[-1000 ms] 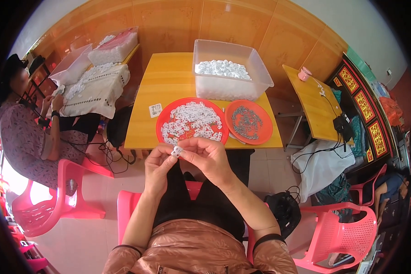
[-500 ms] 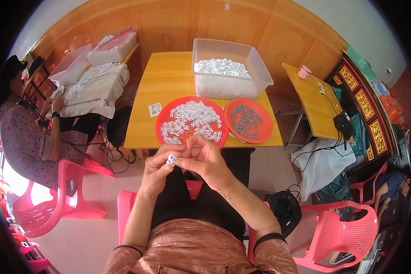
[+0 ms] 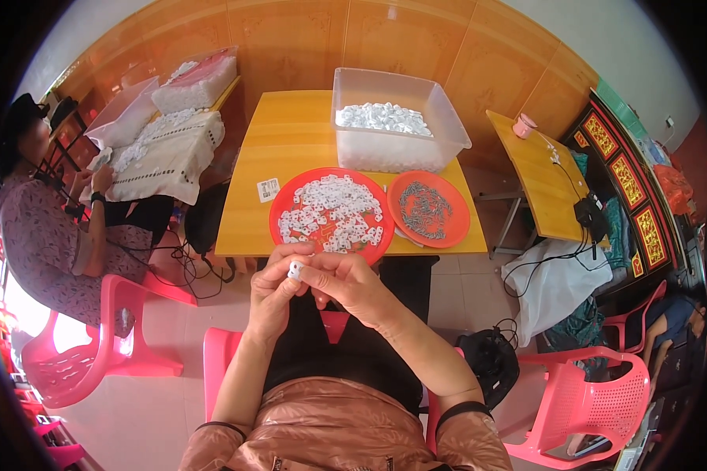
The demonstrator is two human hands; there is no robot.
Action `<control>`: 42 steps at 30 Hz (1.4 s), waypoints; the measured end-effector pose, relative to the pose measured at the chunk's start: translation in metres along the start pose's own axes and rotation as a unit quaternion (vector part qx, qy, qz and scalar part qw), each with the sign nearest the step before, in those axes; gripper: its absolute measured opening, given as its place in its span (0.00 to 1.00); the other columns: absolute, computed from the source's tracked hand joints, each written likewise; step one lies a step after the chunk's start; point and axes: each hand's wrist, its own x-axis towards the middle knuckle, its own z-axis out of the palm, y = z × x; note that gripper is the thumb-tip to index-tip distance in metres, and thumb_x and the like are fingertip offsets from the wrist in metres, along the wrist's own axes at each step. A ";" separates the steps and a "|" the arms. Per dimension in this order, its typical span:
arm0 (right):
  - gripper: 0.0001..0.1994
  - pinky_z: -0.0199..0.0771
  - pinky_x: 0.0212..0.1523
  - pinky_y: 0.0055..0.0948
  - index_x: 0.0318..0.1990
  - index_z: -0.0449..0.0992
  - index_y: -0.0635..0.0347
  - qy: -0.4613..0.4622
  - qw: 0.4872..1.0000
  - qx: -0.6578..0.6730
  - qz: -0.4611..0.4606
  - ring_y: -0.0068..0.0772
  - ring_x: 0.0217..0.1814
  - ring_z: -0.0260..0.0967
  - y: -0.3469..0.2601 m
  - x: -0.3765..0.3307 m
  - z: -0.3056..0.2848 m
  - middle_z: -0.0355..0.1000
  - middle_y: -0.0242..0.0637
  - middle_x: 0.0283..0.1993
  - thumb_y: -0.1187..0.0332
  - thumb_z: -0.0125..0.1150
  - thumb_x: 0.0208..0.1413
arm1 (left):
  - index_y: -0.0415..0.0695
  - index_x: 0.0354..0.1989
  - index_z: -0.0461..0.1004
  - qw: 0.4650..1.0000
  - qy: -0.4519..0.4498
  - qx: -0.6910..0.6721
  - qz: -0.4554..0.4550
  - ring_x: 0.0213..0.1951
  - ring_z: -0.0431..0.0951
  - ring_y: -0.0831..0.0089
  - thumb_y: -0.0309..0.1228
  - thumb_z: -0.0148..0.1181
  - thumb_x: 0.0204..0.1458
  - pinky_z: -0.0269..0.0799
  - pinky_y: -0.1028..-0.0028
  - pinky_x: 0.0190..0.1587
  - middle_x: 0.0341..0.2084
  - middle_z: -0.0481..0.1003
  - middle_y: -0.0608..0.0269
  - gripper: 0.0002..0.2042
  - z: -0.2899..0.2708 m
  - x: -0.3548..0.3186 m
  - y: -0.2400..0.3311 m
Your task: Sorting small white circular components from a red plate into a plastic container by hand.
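A small white plastic piece with dark holes (image 3: 295, 269) is pinched between my left hand (image 3: 272, 295) and my right hand (image 3: 344, 287), over my lap. The left thumb and fingers grip it from the left. My right thumb presses on its right side, and the other right fingers are curled, partly hidden behind. Just beyond my hands, a red round tray (image 3: 275, 210) bears many flat white plastic pieces with holes. To its right lies an orange-red plate (image 3: 462, 212) with small grey metal parts, apparently screws.
A clear plastic bin (image 3: 448, 145) of white pieces stands on the yellow table (image 3: 291, 125), near a small white label card (image 3: 268, 190). At left, a person (image 3: 55, 220) works at a cloth-covered table (image 3: 165, 173). Pink chairs (image 3: 581, 400) stand on both sides.
My right hand's fingers have curled down and in toward the left hand. The white piece stays pinched at nearly the same place.
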 end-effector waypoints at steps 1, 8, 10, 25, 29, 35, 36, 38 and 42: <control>0.11 0.61 0.25 0.14 0.31 0.75 0.60 -0.001 1.000 0.004 -0.009 0.14 0.24 0.62 0.003 0.001 -0.002 0.70 0.27 0.28 0.62 0.56 0.59 | 0.41 0.43 0.76 1.000 0.002 -0.001 -0.002 0.42 0.68 0.76 0.37 0.60 0.52 0.65 0.75 0.44 0.48 0.69 0.60 0.14 0.003 0.000 0.001; 0.10 0.59 0.21 0.14 0.31 0.75 0.60 -0.015 0.998 0.065 0.009 0.13 0.21 0.59 0.004 0.000 -0.006 0.69 0.28 0.26 0.64 0.55 0.59 | 0.41 0.46 0.75 0.999 -0.021 -0.018 0.033 0.43 0.69 0.73 0.39 0.58 0.54 0.65 0.73 0.45 0.47 0.69 0.59 0.16 0.001 0.002 -0.003; 0.10 0.59 0.20 0.14 0.32 0.74 0.60 -0.020 0.997 0.077 0.024 0.13 0.20 0.58 0.004 -0.001 -0.007 0.69 0.27 0.26 0.64 0.55 0.59 | 0.41 0.46 0.74 0.999 -0.021 -0.011 0.025 0.45 0.69 0.72 0.40 0.57 0.54 0.65 0.73 0.46 0.47 0.69 0.59 0.17 -0.002 0.000 -0.003; 0.12 0.68 0.21 0.38 0.42 0.62 0.68 0.027 0.872 -0.400 -0.281 0.48 0.22 0.70 0.015 -0.004 0.009 0.67 0.45 0.20 0.70 0.54 0.56 | 0.36 0.45 0.73 0.996 0.023 -0.085 0.033 0.48 0.71 0.67 0.42 0.56 0.55 0.65 0.67 0.53 0.45 0.71 0.56 0.19 0.010 -0.003 0.002; 0.11 0.67 0.20 0.36 0.41 0.62 0.68 0.066 0.846 -0.436 -0.299 0.45 0.20 0.69 0.023 -0.003 0.008 0.67 0.42 0.20 0.70 0.54 0.55 | 0.36 0.46 0.73 0.993 0.024 -0.111 0.007 0.49 0.71 0.66 0.42 0.56 0.55 0.65 0.66 0.54 0.46 0.72 0.54 0.20 0.009 -0.006 -0.002; 0.10 0.68 0.20 0.33 0.38 0.65 0.66 0.112 0.802 -0.480 -0.338 0.40 0.20 0.70 0.030 -0.001 0.007 0.66 0.39 0.19 0.69 0.55 0.53 | 0.35 0.45 0.73 0.992 0.057 -0.115 -0.017 0.50 0.71 0.66 0.40 0.55 0.55 0.64 0.67 0.55 0.47 0.72 0.52 0.19 0.014 -0.010 -0.008; 0.10 0.68 0.20 0.32 0.36 0.65 0.65 0.122 0.788 -0.492 -0.351 0.39 0.20 0.70 0.031 -0.001 0.006 0.66 0.38 0.19 0.69 0.56 0.52 | 0.35 0.45 0.73 0.992 0.055 -0.116 -0.017 0.50 0.71 0.66 0.40 0.55 0.55 0.64 0.67 0.55 0.47 0.72 0.52 0.19 0.016 -0.011 -0.009; 0.10 0.68 0.19 0.31 0.35 0.65 0.65 0.128 0.782 -0.495 -0.357 0.38 0.19 0.69 0.031 0.000 0.006 0.66 0.38 0.18 0.68 0.57 0.52 | 0.34 0.46 0.72 0.991 0.064 -0.118 -0.004 0.50 0.71 0.67 0.41 0.54 0.56 0.64 0.68 0.54 0.47 0.72 0.52 0.20 0.020 -0.013 -0.008; 0.10 0.68 0.19 0.31 0.34 0.65 0.63 0.125 0.776 -0.501 -0.363 0.36 0.18 0.69 0.031 0.001 0.004 0.65 0.37 0.18 0.67 0.57 0.52 | 0.33 0.47 0.71 0.990 0.073 -0.118 -0.011 0.49 0.72 0.68 0.42 0.53 0.57 0.64 0.69 0.54 0.47 0.72 0.52 0.21 0.026 -0.013 -0.005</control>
